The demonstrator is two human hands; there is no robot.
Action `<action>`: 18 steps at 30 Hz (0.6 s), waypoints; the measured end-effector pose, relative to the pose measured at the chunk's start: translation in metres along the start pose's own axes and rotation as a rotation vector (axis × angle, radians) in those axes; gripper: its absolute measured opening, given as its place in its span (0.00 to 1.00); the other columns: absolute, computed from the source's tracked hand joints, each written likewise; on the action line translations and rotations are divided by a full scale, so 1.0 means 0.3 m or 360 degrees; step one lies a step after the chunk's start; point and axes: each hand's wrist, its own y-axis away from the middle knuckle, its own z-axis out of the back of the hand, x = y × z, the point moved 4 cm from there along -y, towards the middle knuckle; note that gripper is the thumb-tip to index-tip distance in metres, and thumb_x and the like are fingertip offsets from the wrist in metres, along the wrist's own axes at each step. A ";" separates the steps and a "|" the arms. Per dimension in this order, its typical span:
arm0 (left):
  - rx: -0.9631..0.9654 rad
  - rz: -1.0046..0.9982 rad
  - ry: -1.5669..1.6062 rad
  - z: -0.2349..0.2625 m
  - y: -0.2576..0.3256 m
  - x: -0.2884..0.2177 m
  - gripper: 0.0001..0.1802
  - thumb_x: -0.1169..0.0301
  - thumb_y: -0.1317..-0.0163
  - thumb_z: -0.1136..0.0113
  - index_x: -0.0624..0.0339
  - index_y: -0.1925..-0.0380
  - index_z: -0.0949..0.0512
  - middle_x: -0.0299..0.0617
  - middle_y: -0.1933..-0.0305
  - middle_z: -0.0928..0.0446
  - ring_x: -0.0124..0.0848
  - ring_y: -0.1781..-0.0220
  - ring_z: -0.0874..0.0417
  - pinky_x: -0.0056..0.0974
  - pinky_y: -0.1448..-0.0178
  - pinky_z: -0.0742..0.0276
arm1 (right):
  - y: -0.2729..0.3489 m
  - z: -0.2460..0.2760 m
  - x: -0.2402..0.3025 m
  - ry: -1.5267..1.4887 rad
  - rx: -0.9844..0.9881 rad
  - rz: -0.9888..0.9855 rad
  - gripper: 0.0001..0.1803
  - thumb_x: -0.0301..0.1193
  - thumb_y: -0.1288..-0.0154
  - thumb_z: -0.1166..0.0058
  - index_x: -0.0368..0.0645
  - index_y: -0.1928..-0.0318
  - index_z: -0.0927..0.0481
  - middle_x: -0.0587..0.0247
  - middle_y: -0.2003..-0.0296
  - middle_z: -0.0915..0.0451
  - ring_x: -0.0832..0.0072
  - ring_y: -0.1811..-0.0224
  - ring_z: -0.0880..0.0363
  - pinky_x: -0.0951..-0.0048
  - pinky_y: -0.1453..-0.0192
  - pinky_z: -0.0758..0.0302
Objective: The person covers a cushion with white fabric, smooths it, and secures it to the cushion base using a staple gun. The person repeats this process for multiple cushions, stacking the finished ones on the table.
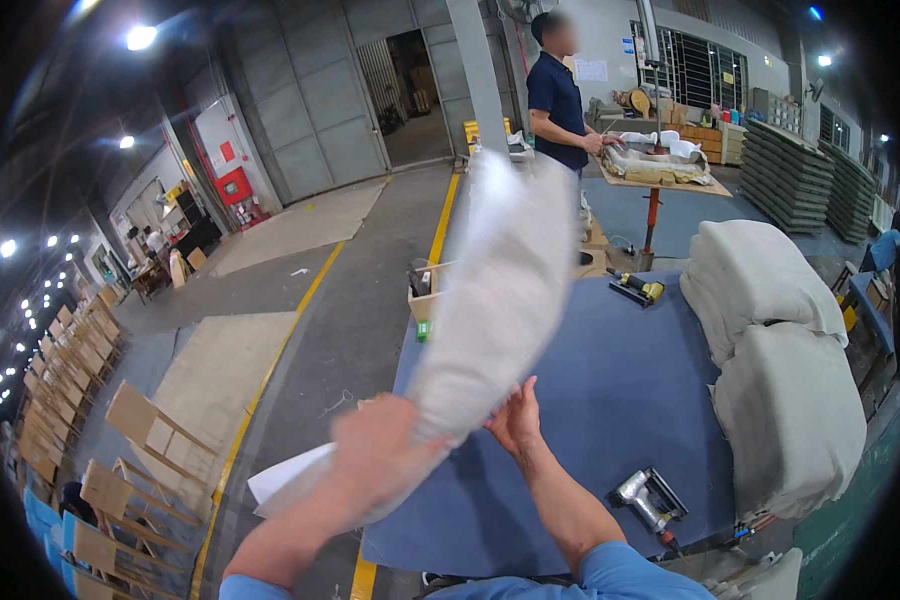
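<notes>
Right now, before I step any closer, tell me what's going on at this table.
The person's left hand grips a pale cloth piece, raised and motion-blurred over the blue tabletop. The right hand is open near its lower part; contact is unclear. A silver stapler-like tool lies on the near side, a yellow one at the far side. Beyond, a co-worker stands at another work surface.

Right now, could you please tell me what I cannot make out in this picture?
In the head view:
Left hand: finger placement, motion blur.
Pale fabric piece: surface detail, motion blur.
Wooden box: right part, hidden behind the fabric piece.
Left sleeve: cut off by the lower edge.
White wall sheet: markings too small.
</notes>
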 end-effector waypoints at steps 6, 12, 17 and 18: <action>0.0056 -0.0489 0.0149 -0.668 0.216 -0.208 0.25 0.58 0.50 0.23 0.62 0.57 0.19 0.45 0.58 0.22 0.44 0.54 0.18 0.46 0.48 0.23 | 0.286 0.307 0.014 -0.0629 0.0181 -0.0086 0.39 0.61 0.21 0.58 0.45 0.26 0.31 0.52 0.29 0.25 0.51 0.26 0.28 0.36 0.24 0.33; 0.0179 -0.0419 0.0358 -1.041 0.438 -0.320 0.25 0.61 0.42 0.29 0.63 0.47 0.18 0.45 0.49 0.22 0.42 0.45 0.21 0.49 0.39 0.26 | 0.592 0.676 -0.071 -0.0458 -0.0628 -0.0533 0.42 0.68 0.23 0.57 0.49 0.26 0.31 0.50 0.30 0.26 0.53 0.27 0.27 0.35 0.26 0.33; 0.0120 -0.0248 0.0656 -1.061 0.425 -0.282 0.18 0.60 0.37 0.31 0.55 0.49 0.14 0.43 0.46 0.23 0.43 0.43 0.22 0.50 0.39 0.28 | 0.730 0.848 0.221 0.1690 -0.0439 -0.0029 0.20 0.36 0.27 0.34 0.45 0.40 0.19 0.50 0.48 0.16 0.54 0.51 0.14 0.60 0.49 0.18; 0.0112 -0.0102 0.0698 -1.068 0.426 -0.254 0.15 0.59 0.37 0.30 0.49 0.53 0.11 0.42 0.46 0.23 0.43 0.45 0.22 0.50 0.42 0.28 | 0.752 0.836 0.296 0.2213 -0.0545 0.0285 0.17 0.32 0.33 0.31 0.43 0.47 0.19 0.50 0.52 0.17 0.53 0.53 0.16 0.58 0.51 0.20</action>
